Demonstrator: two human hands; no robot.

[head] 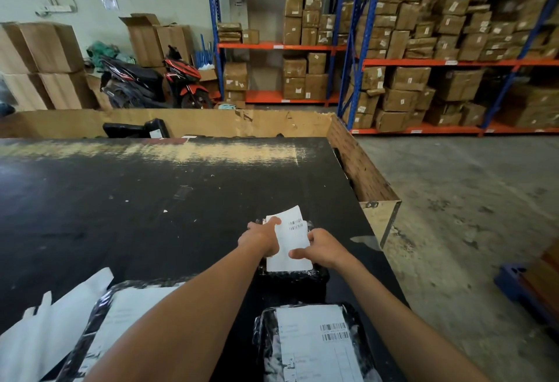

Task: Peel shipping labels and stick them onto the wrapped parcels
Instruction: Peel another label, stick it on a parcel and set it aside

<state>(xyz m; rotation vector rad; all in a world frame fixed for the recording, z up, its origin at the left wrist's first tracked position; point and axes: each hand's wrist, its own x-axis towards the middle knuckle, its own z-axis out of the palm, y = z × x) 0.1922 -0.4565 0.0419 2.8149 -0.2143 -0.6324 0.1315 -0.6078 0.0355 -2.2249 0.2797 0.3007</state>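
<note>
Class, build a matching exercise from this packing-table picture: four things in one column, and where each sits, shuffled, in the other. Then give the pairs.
Things:
1. shipping label
2. labelled parcel
3. motorbike
4. cardboard boxes

Places:
A. on orange and blue shelves
B. parked by the far wall
C. held in both hands
D. near table edge, bottom of view

Pairs: 1-C, 2-D, 3-B, 4-A

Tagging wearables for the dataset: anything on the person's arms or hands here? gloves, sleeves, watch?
Nothing worn that shows. Left hand and right hand are bare, no gloves, no rings visible. Both forearms are bare right to the frame edge: no sleeves, watch or wristband in view.
</note>
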